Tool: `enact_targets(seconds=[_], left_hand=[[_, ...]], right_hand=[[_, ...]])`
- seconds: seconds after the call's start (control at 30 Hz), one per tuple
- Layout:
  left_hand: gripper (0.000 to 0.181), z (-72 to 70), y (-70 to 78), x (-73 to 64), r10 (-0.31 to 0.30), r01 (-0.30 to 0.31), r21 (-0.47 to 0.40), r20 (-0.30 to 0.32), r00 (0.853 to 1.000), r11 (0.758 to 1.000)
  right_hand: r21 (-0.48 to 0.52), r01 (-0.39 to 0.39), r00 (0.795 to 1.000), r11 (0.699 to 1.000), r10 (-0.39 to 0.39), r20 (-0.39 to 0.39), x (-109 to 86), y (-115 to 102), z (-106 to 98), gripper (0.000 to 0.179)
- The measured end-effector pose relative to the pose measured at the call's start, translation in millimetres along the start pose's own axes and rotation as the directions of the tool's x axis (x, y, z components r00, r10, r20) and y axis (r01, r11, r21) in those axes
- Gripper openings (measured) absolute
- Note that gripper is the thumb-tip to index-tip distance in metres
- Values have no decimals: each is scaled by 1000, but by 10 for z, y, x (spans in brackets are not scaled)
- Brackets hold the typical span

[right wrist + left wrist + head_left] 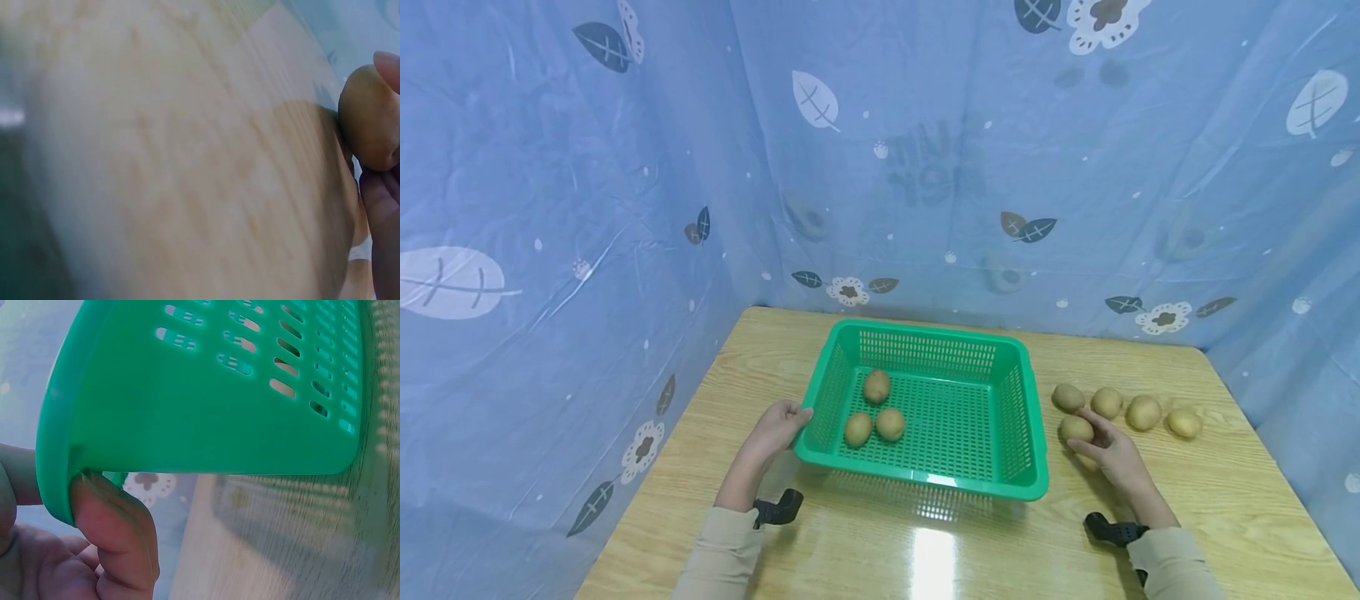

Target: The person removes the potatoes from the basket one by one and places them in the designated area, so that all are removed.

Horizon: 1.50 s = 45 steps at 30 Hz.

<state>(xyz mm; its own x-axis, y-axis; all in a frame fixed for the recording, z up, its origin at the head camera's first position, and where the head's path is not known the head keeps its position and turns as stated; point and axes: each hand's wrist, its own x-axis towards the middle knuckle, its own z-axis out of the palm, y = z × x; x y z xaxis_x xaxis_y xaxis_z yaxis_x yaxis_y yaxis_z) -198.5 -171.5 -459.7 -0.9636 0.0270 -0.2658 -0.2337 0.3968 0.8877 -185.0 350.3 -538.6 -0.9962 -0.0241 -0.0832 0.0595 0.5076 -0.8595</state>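
Observation:
A green plastic basket [925, 477] with slotted walls stands on the wooden table, three potatoes [876, 387] grouped in its left part. My left hand [781, 425] grips the basket's left rim near the front corner; in the left wrist view, the fingers [119, 531] curl up under the lip. To the right of the basket, my right hand [1108, 454] pinches a potato [1077, 429] between thumb and fingers. That same potato [370, 119] shows at the right edge of the right wrist view, fingers above and below it.
Behind and beside the right hand lie several more potatoes [1143, 412] in a loose row. The wooden table [1000, 550] ends against a blue patterned curtain [925, 167] at the back and sides. Black camera mounts [778, 507] sit on both wrists.

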Motion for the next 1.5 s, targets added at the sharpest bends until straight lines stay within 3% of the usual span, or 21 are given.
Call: enact_targets(seconds=[0.27,0.5,0.77,1.07,1.5], left_hand=[[30,1,2,7,2,-2,-1,5,1000,1000],[30,-3,5,6,-2,2,0,0,1000,1000],[30,-6,-2,19,-3,3,3,-3,1000,1000],[30,-10,-4,8,-3,3,3,3,1000,1000],[30,-6,2,7,-14,14,13,-5,1000,1000]], right_hand=[[-47,6,1000,999,-7,-21,-50,-45,-65,71],[-6,60,996,998,-60,-73,-85,-220,-148,67],[47,151,987,987,-147,-71,-96,-395,-182,64],[85,300,952,950,-292,-97,-144,-719,-188,60],[250,400,916,882,-383,-118,-178,-1326,-126,57]])
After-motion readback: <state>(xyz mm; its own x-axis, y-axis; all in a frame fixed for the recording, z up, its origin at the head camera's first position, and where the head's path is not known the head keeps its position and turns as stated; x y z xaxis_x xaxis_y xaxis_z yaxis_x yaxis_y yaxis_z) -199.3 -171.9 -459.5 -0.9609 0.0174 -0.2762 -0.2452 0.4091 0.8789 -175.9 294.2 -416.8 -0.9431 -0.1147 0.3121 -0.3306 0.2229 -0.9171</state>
